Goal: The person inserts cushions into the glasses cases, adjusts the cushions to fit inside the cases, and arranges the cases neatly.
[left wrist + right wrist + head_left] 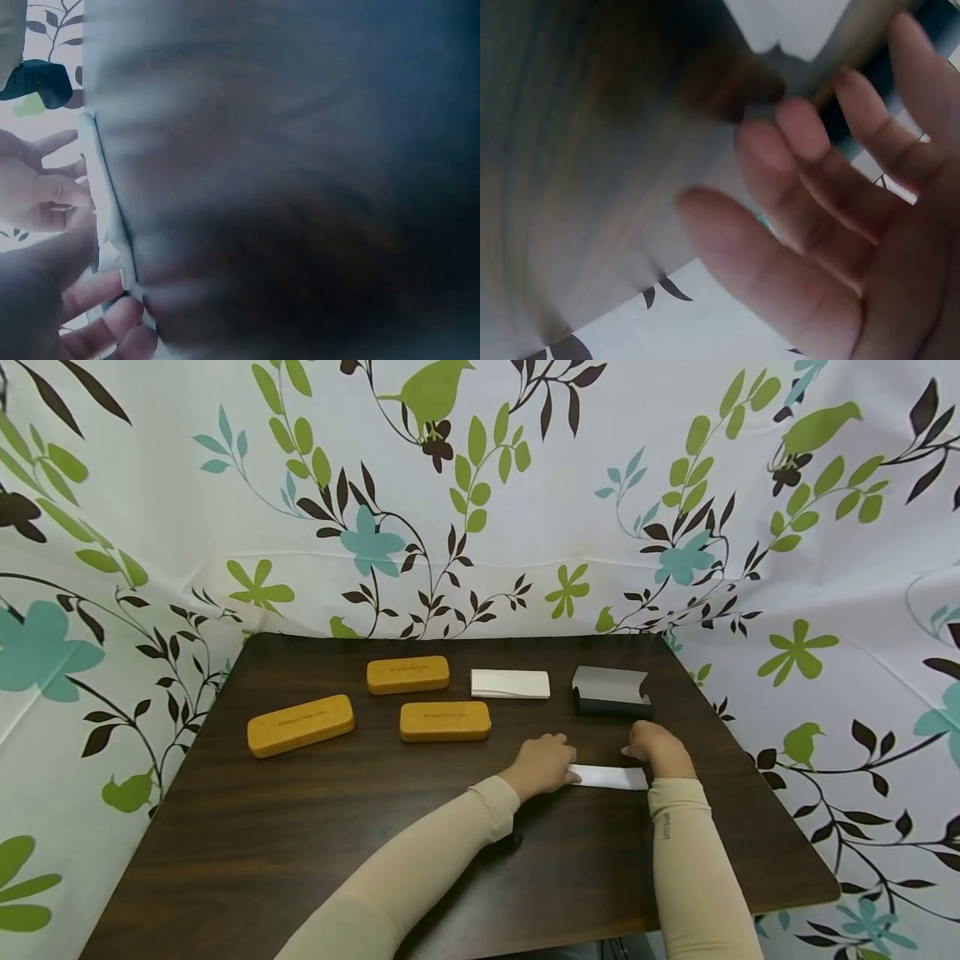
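Observation:
A flat, folded white strip (609, 777), like paper or cloth, lies crosswise on the dark table between my hands. The thumb of my left hand (542, 764) touches its left end, the other fingers reaching past it toward the back. At the opposite end is my right hand (660, 749), its fingers loosely bent beside the strip. The right wrist view shows nothing between these fingers (769, 161), with a notched white edge (787, 26) just beyond them. In the left wrist view the strip (109, 199) runs between both hands. Behind the right hand stands an opened dark case (611, 689) with a grey flap.
Three mustard-yellow oblong cases stand on the left half: one at far left (300, 727), one at the back (408, 675), one nearer the middle (445, 722). A white folded piece (510, 683) lies at back centre. A patterned curtain (480, 593) hangs behind the table (300, 852).

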Motion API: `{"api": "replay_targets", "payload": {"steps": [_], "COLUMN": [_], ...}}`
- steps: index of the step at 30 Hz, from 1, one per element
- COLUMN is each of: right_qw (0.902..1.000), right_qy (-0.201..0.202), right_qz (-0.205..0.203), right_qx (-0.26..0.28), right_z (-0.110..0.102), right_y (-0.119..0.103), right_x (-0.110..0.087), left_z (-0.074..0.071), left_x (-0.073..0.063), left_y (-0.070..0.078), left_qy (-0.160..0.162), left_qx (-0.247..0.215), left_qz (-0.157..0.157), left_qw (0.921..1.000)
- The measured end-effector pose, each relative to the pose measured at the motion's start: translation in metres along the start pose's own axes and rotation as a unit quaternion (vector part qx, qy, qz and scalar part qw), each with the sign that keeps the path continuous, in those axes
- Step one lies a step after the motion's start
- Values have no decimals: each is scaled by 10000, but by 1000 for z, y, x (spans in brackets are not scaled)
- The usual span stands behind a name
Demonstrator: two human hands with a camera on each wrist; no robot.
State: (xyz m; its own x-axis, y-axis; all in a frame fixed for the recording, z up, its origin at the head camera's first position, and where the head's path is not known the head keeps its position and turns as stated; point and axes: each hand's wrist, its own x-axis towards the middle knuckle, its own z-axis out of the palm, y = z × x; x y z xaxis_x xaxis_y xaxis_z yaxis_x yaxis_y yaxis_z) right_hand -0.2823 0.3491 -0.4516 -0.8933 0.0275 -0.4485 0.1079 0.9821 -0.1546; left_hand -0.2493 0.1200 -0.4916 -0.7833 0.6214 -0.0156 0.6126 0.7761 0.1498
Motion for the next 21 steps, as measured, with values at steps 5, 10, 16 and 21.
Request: {"api": "replay_targets", "payload": {"steps": [5, 10, 16, 21], "right_qw": [9991, 9868, 9757, 9722], "right_qy": [330, 1492, 1986, 2106], "right_qz": [-255, -619, -915, -935], "right_qx": [0, 122, -122, -409], "right_z": [0, 5, 9, 7], "right_y": [-1, -1, -7, -12], "right_x": [3, 15, 26, 30], "left_z": [3, 5, 3, 4], "left_x": [1, 4, 7, 9], "left_y": [-2, -4, -1, 1], "left_qy": [46, 7, -129, -330], "left_qx": [-215, -375, -314, -406], "left_qz": [-249, -196, -200, -318], "left_qw": [9994, 9991, 9992, 9981]}}
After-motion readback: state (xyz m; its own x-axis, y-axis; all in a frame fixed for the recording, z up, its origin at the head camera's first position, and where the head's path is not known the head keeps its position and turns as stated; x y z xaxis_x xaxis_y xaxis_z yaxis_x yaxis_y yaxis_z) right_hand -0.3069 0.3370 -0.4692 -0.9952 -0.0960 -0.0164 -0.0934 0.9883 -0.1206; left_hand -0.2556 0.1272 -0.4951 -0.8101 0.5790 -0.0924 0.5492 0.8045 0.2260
